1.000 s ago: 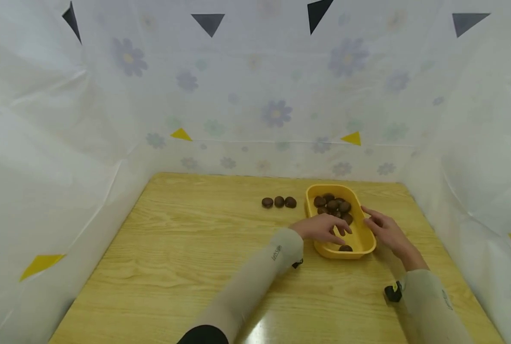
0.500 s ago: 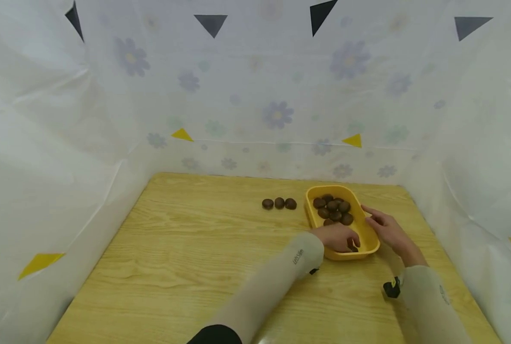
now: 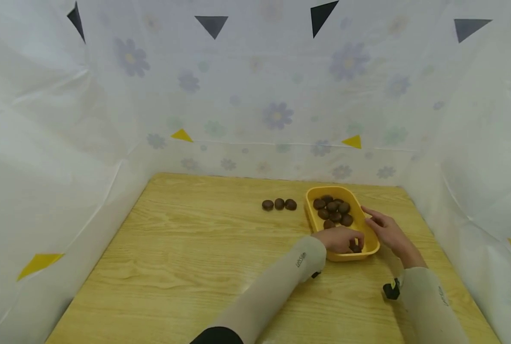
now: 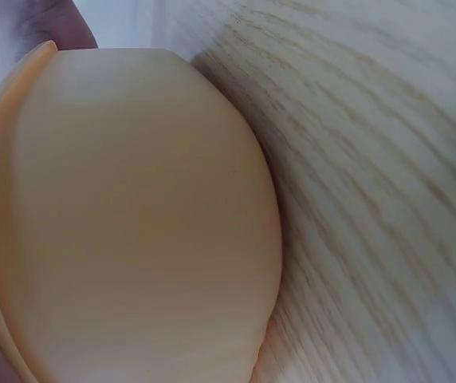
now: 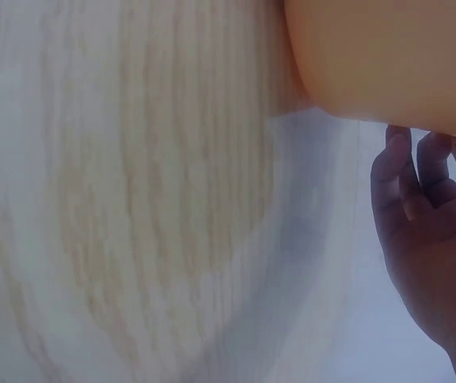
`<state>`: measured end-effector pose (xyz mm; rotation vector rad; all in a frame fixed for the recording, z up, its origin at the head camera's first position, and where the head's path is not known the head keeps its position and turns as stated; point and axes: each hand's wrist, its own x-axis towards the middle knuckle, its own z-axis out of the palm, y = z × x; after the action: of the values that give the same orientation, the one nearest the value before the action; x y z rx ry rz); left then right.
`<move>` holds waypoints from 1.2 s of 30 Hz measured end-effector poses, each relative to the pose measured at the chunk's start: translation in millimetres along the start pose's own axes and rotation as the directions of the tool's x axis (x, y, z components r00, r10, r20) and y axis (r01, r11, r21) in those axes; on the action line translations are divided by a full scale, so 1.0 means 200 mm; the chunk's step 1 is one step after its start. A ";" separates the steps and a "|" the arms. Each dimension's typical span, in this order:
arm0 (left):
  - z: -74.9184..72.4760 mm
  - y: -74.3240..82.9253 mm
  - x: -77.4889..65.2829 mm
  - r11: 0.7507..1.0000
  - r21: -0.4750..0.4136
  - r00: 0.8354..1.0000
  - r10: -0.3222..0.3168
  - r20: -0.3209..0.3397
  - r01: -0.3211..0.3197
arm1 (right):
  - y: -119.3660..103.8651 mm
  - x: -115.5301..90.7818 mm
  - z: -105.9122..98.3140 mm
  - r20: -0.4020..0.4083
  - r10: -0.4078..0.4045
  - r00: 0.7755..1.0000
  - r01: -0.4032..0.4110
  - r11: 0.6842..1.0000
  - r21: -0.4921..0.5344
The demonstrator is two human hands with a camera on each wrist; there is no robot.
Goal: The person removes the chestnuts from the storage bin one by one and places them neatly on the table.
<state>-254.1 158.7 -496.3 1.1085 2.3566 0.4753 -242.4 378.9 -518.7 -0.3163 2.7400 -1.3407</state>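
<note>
A yellow plastic tray (image 3: 313, 217) stands at the back right of the table, with several brown chestnuts (image 3: 333, 207) bunched in its far half. Reaching over the near left rim, my left hand (image 3: 340, 239) pinches a chestnut (image 3: 356, 249) by the tray's front end; the fingers partly hide it. On the tray's right side, my right hand (image 3: 388, 233) touches the wall and rim with its fingertips. In the left wrist view, the tray's outer wall (image 4: 140, 215) blocks most of the hand. The right wrist view shows bent fingers (image 5: 387, 163) against the tray wall (image 5: 387, 64).
Three chestnuts (image 3: 279, 204) lie in a row left of the tray. The wooden table (image 3: 186, 248) is walled by white sheeting (image 3: 40, 143) at the sides and a flowered sheet (image 3: 238, 95) behind.
My left hand has moved right and down into the tray's front end and closed its fingers on the chestnut there. The tray's near end has shifted slightly right. My right hand stays at the rim.
</note>
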 end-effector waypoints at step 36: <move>-0.22 -0.21 -0.21 0.937 -0.244 0.932 0.163 -0.325 -0.249 | -0.03 -0.02 0.00 0.002 0.013 1.000 -0.013 1.000 0.007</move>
<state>-281.1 96.5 -469.3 1.2246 2.3279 1.0914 -237.6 375.1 -513.7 -0.2988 2.7299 -1.3463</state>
